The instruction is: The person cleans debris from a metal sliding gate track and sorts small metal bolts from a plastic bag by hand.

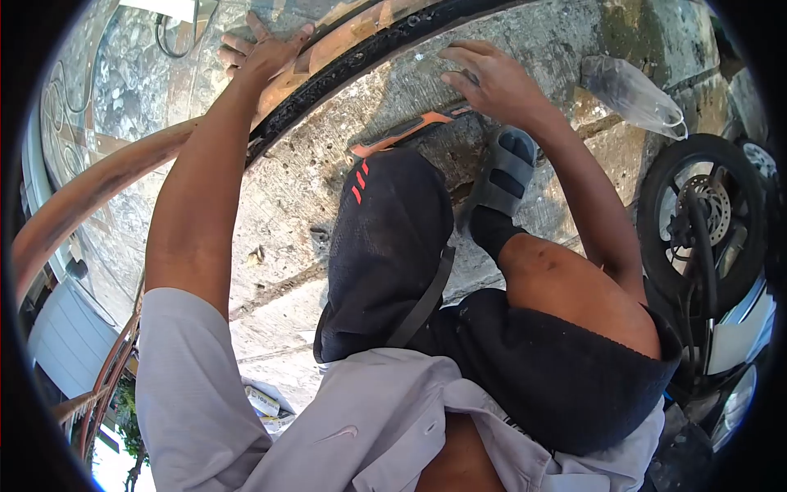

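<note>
My left hand (266,56) is at the top left with its fingers spread, on or just over a clear pane beside a curved orange-brown frame (106,168). A black curved edge (352,59) runs close to that hand. My right hand (492,80) is raised over the concrete, fingers apart and a little bent, holding nothing that shows. Below its fingertips an orange and black tool (410,129) lies on the ground. Whether the left palm touches the pane is hard to tell.
A clear plastic bag (631,92) lies at the upper right. A motorcycle wheel (701,217) stands at the right. My sandalled foot (510,164) is beside the tool, on the rough concrete (283,221). A crumpled packet (264,402) lies at the lower left.
</note>
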Motion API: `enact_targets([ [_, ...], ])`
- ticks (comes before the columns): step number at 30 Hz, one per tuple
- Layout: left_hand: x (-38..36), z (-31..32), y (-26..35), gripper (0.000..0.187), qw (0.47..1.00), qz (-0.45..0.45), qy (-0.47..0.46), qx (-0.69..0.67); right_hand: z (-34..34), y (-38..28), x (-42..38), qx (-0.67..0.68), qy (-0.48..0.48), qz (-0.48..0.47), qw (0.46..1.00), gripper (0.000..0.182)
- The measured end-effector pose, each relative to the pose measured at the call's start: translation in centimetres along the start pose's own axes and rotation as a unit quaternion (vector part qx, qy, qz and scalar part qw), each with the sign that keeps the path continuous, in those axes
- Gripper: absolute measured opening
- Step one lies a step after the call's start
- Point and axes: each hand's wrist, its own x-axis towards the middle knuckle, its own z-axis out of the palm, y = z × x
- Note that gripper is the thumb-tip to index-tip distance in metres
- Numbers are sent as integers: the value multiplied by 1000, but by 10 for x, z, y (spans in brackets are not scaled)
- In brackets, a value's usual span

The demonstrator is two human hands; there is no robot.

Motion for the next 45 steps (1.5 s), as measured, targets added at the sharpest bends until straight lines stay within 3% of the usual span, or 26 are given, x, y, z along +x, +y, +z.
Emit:
enact_targets([
  [3,2,-14,1,132,997,4,-15,78,34,-7,27,-42,-44,-69,996,42],
  [6,38,14,-27,126,986,44,-9,163,41,-4,28,-62,-25,-121,990,41],
  [11,-1,-14,-14,126,987,68,-20,144,-59,-39,15,-119,-251,-40,960,40],
  [17,1,-9,-9,125,984,93,-15,152,-101,-52,9,-190,-313,-58,929,37],
  [19,5,-7,-6,125,983,100,-10,155,-74,-41,18,-190,-300,-49,934,41],
  [23,21,-1,-4,125,979,101,4,176,31,-11,37,-163,-134,-106,972,52],
  [27,36,-1,-10,126,977,98,-48,185,110,-13,66,-171,-70,-37,982,59],
  [28,39,-2,-10,126,975,99,-77,183,121,-15,81,-205,-109,9,973,56],
  [29,40,-3,-10,127,973,106,-110,174,86,-27,85,-84,-116,1,990,54],
  [30,40,-5,-9,127,974,98,-118,169,88,-26,97,-51,-218,65,972,70],
  [31,40,-8,-7,127,975,88,-123,162,89,-26,109,-83,-263,91,957,68],
  [34,33,-11,-5,134,984,79,-93,131,89,-25,129,-66,-286,105,950,64],
  [37,44,-5,-14,142,989,54,-81,115,98,-28,125,-47,-207,117,970,60],
  [40,49,-1,-15,150,986,53,-79,135,108,-21,130,-43,-224,143,963,58],
  [43,36,-9,-9,153,991,59,-85,79,183,1,166,-145,-251,219,932,46],
  [45,32,-11,-6,153,994,43,-78,57,172,1,166,-143,-261,209,931,46],
])
